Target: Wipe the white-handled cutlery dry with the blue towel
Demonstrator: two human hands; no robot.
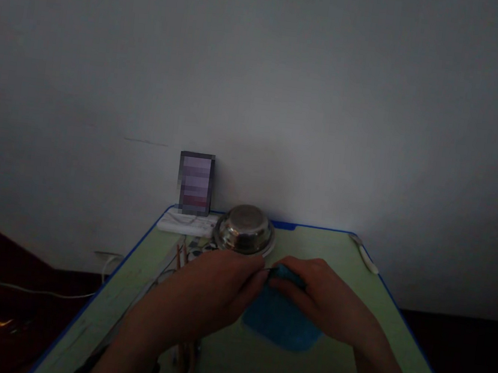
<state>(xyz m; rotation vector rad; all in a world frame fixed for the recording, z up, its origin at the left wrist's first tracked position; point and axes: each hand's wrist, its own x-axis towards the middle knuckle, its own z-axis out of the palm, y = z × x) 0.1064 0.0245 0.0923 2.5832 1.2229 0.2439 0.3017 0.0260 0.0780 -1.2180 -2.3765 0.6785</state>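
Over the middle of the table (280, 372), my two hands meet in front of my body. My right hand (309, 285) is closed around the top of a blue cloth (284, 321), whose rounded lower part hangs below the fingers. Thumb and fingers of my left hand (230, 284) pinch a thin dark piece that sticks out at the cloth's top edge; its kind is too small and dim to make out. Just beyond the hands, a shiny metal bowl (246, 228) rests upside down. Wooden chopsticks (184, 366) lie partly hidden beneath my left forearm.
A phone-like screen (197, 183), blurred out, leans on the wall at the back left, by a white power strip (187, 223). A utensil with a pale handle (365, 255) lies along the right edge. A white cable (27, 289) runs off to the left.
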